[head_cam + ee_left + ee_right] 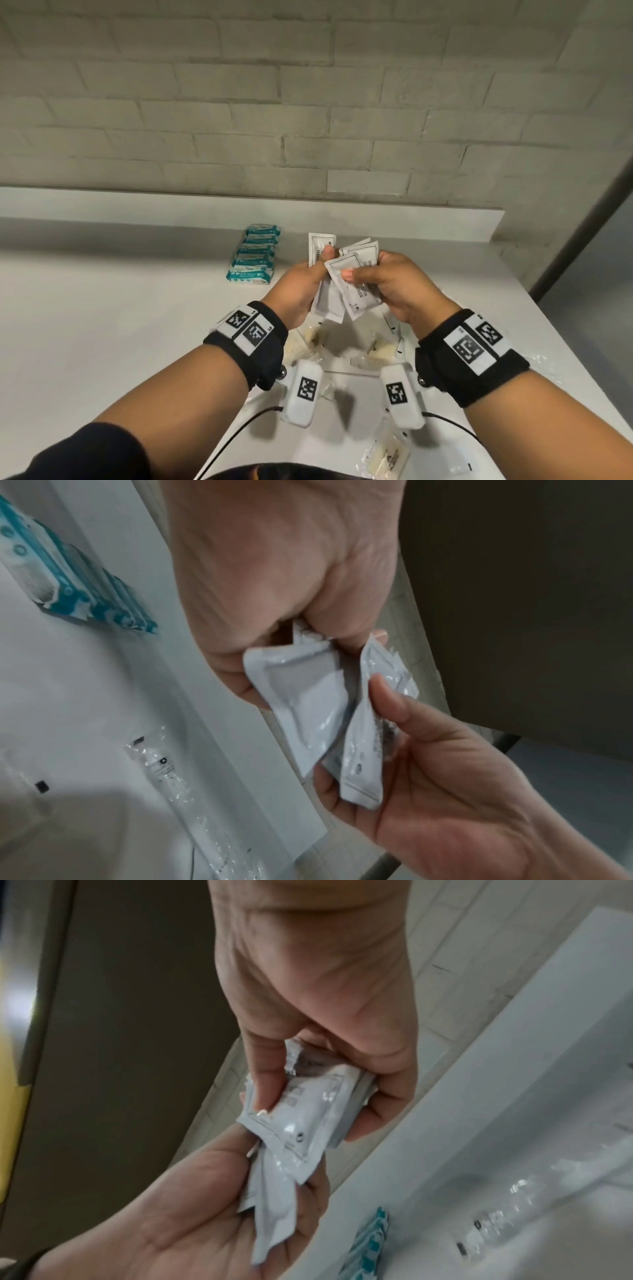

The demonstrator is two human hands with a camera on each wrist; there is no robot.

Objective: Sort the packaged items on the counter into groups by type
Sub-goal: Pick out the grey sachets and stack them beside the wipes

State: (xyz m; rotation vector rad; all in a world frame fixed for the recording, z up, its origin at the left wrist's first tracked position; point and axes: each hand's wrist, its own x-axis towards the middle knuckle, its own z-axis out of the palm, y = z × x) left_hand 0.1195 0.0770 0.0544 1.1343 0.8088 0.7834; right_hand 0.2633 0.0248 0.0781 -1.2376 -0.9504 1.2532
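Head view, frame centre: left hand (301,291) pinching several white sachets (325,301), thumb on top; right hand (394,287) gripping a fanned bunch of white printed sachets (356,284), fingers curled. Left of centre on the counter (120,325): row of teal packs (255,255).

Wristbands and sleeve worn on bare forearms

Black wristbands (253,346) carrying white square-patterned tags are strapped round both wrists; white tagged camera pods (303,392) with black cables (236,431) are attached beneath; a dark sleeve (85,452) is seen.
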